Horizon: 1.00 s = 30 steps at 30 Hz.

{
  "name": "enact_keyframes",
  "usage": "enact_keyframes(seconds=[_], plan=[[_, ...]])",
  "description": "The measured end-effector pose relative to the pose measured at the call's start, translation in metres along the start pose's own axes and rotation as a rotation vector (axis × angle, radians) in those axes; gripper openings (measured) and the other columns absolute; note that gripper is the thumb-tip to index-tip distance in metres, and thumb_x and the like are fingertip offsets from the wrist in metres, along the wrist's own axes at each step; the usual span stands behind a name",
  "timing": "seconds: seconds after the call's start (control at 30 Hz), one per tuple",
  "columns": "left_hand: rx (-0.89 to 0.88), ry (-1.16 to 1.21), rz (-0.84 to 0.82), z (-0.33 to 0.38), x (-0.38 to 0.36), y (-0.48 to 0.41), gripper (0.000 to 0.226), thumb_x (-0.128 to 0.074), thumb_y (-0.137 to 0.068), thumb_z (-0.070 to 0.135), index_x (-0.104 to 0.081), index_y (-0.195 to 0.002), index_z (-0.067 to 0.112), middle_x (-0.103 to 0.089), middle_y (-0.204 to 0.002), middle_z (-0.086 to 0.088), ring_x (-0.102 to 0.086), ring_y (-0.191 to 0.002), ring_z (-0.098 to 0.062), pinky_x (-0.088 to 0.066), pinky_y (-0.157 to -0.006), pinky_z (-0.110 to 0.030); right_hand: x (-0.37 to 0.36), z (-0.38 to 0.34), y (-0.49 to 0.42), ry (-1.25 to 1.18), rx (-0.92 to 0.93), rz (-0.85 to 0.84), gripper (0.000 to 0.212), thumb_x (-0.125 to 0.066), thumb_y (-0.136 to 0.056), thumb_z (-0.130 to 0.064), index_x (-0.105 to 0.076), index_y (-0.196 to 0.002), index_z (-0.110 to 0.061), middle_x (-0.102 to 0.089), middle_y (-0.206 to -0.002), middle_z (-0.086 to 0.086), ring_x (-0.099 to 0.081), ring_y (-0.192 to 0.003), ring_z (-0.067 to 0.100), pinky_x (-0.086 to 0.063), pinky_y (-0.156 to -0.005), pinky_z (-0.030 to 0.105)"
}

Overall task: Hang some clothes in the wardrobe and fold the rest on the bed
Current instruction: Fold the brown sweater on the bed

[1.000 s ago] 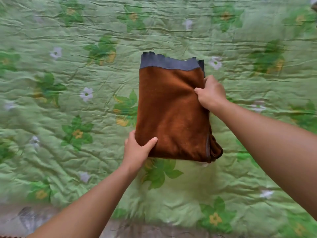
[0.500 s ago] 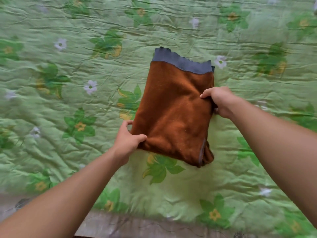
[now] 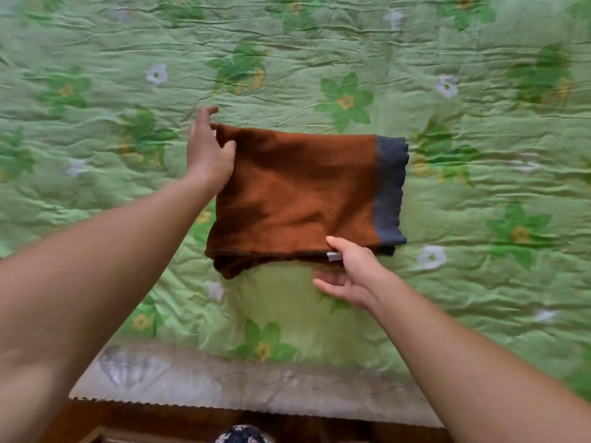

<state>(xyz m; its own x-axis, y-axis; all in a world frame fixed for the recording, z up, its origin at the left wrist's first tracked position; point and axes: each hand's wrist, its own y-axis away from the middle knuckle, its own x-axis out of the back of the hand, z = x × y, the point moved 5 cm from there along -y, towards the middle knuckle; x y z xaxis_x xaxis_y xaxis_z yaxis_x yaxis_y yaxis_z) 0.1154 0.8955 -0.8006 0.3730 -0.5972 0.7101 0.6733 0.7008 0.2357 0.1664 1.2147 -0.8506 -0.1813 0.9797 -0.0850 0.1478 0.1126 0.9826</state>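
Head view: a folded rust-brown garment (image 3: 297, 187), with a blue-grey ribbed band (image 3: 390, 190) along its 3 o'clock edge, is held over the green floral bed (image 3: 479, 282). The left grip (image 3: 208, 155) pinches its 10 o'clock corner. The right grip (image 3: 348, 273) pinches the 6 o'clock edge, thumb on top.

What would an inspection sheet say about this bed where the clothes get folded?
Surface: green floral bedspread, wrinkled.
Job's things: one folded brown garment with a grey ribbed band at its right end; no wardrobe in view.
Clutter: nothing seen.
Hands: left hand has its thumb on the garment's left edge, grip unclear; right hand pinches the near edge.
Cables: nothing seen.
Surroundings: pale mattress edge, dark wood below; a patterned object at the bottom of the view, unidentifiable.
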Motion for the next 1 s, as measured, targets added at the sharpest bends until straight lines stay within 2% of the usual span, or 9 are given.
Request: enact_keyframes(seconds=[0.13, 0.23, 0.3, 0.37, 0.43, 0.5, 0.6, 0.8, 1.0], plan=[[-0.080, -0.281, -0.231, -0.021, -0.027, 0.065, 0.078, -0.063, -0.094, 0.043, -0.019, -0.159, 0.034, 0.001, -0.165, -0.013, -0.009, -0.154, -0.032, -0.012, -0.125, -0.043, 0.017, -0.002, 0.018, 0.544, 0.127, 0.173, 0.062, -0.051, -0.089, -0.074, -0.056, -0.095, -0.013, -0.066, -0.078, 0.012, -0.064, -0.049, 0.023, -0.051, -0.047, 0.030], [-0.132, -0.482, -0.284, -0.046, -0.036, 0.111, 0.074, -0.049, -0.097, 0.059, -0.012, -0.158, 0.044, 0.021, -0.166, -0.004, 0.011, -0.155, -0.031, -0.007, -0.123, -0.054, 0.025, -0.018, 0.036, 1.084, 0.406, 0.354, 0.074, -0.037, -0.090, -0.078, -0.059, -0.067, -0.012, -0.060, -0.062, 0.002, -0.059, -0.058, 0.025, -0.044, -0.055, 0.031], [-0.125, -0.518, -0.257, -0.055, -0.039, 0.124, 0.072, -0.042, -0.098, 0.061, -0.008, -0.159, 0.043, 0.022, -0.166, -0.007, 0.013, -0.154, -0.033, -0.008, -0.124, -0.056, 0.015, -0.034, 0.046, 1.279, 0.680, 0.440, 0.064, -0.037, -0.095, -0.070, -0.052, -0.061, -0.018, -0.056, -0.061, -0.001, -0.059, -0.064, 0.028, -0.040, -0.053, 0.034], [-0.109, -0.542, -0.227, -0.059, -0.043, 0.125, 0.073, -0.037, -0.098, 0.063, -0.005, -0.159, 0.042, 0.023, -0.166, -0.009, 0.014, -0.154, -0.033, -0.007, -0.124, -0.055, -0.007, -0.056, 0.056, 1.324, 1.086, 0.437, 0.042, -0.042, -0.098, -0.058, -0.061, -0.083, -0.024, -0.063, -0.084, -0.001, -0.061, -0.083, 0.027, -0.049, -0.064, 0.040], [-0.111, -0.566, -0.212, -0.062, -0.050, 0.122, 0.074, -0.034, -0.096, 0.065, -0.001, -0.159, 0.043, 0.024, -0.165, -0.009, 0.014, -0.154, -0.033, -0.004, -0.124, -0.056, -0.028, -0.075, 0.049, 1.476, 1.356, 0.446, 0.047, -0.047, -0.096, -0.056, -0.058, -0.129, -0.024, -0.056, -0.133, 0.009, -0.050, -0.126, 0.032, -0.046, -0.100, 0.053], [-0.128, -0.567, -0.198, -0.069, -0.056, 0.118, 0.074, -0.031, -0.095, 0.067, 0.000, -0.158, 0.044, 0.023, -0.165, -0.008, 0.014, -0.154, -0.032, 0.000, -0.123, -0.056, -0.036, -0.094, 0.018, 1.773, 1.306, 0.516, 0.079, -0.038, -0.092, -0.073, -0.026, -0.157, -0.029, -0.014, -0.167, 0.013, -0.007, -0.154, 0.038, -0.012, -0.119, 0.067], [-0.188, -0.498, -0.152, -0.084, -0.061, 0.115, 0.075, -0.032, -0.092, 0.067, -0.003, -0.157, 0.046, 0.021, -0.166, -0.004, 0.011, -0.155, -0.029, 0.002, -0.124, -0.051, -0.033, -0.103, -0.033, 1.956, 1.179, 0.555, 0.099, -0.014, -0.081, -0.093, 0.004, -0.161, -0.036, 0.023, -0.167, 0.006, 0.026, -0.151, 0.037, 0.003, -0.115, 0.073], [-0.228, -0.465, -0.128, -0.092, -0.068, 0.109, 0.078, -0.035, -0.089, 0.064, -0.008, -0.159, 0.042, 0.017, -0.167, -0.010, 0.009, -0.155, -0.031, -0.002, -0.126, -0.052, -0.030, -0.103, -0.057, 1.882, 1.250, 0.520, 0.104, -0.015, -0.078, -0.096, 0.000, -0.161, -0.037, 0.020, -0.168, 0.004, 0.022, -0.152, 0.036, 0.000, -0.115, 0.074], [-0.236, -0.369, -0.087, -0.064, -0.037, 0.076, 0.076, -0.038, -0.091, 0.063, -0.009, -0.158, 0.044, 0.022, -0.167, 0.004, 0.017, -0.155, -0.020, 0.008, -0.122, -0.053, -0.023, -0.128, -0.025, 1.627, 1.323, 0.573, 0.085, -0.023, -0.090, -0.081, -0.010, -0.161, -0.037, 0.013, -0.169, 0.003, 0.017, -0.154, 0.028, 0.006, -0.116, 0.072]])
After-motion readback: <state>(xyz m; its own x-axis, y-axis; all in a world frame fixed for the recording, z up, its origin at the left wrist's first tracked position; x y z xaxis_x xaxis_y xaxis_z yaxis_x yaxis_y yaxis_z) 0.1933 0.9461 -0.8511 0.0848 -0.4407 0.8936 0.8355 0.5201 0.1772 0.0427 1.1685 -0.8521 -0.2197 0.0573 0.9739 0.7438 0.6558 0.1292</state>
